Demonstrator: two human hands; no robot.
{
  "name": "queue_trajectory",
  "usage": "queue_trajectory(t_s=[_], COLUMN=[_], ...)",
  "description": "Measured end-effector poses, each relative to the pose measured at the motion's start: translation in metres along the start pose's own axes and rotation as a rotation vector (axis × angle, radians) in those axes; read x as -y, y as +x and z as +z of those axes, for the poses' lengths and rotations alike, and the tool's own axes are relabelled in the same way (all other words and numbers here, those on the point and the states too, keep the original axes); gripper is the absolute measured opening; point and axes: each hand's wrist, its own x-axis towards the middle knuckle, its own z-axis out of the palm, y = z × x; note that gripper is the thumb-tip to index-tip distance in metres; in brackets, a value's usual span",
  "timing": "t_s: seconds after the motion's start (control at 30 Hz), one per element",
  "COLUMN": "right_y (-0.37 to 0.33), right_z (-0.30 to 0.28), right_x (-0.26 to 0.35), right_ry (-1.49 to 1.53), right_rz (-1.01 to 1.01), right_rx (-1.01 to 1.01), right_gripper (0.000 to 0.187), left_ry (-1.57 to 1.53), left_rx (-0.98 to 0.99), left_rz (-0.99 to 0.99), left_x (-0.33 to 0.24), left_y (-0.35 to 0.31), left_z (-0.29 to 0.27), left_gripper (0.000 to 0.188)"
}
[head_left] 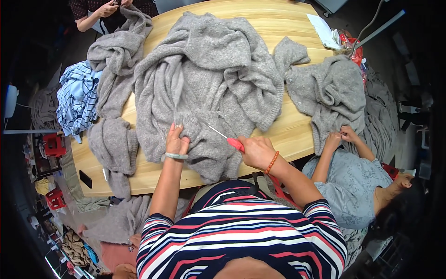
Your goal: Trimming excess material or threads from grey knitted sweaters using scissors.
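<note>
the gray sweater point(211, 69) lies heaped mid-table, under both hands. the right hand point(260, 152) is wrapped round the red handle point(235, 144) of a thin metal tool point(217, 132); the left hand point(177, 140) rests on the sweater, though whether it pinches a fold cannot be told. the shaft points toward the left fingers, so a slip could jab them, and loose yarn might snag on its tip. beyond the table's point(295, 132) far right sits a red container point(357, 54), its contents unclear.

No label, number or sign can be read, and any print on the flat white paper sheet point(321, 29) is too small to tell.
</note>
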Motion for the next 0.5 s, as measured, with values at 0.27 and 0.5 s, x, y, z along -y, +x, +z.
queue_trajectory(t_s=[0.27,0.5], right_y=[0.049,0.026], right_z=[-0.013,0.018], right_x=[0.015,-0.012], right_ry=[0.016,-0.029], right_rz=[-0.025,-0.113], right_rx=[-0.062,0.096], right_gripper=[0.018,0.020], left_ry=[-0.083,-0.011], left_rx=[0.058,0.050], left_rz=[-0.031,0.024], left_x=[0.011,0.011], left_y=[-0.015,-0.006], left_z=[-0.023,-0.054], left_gripper=[0.043,0.051])
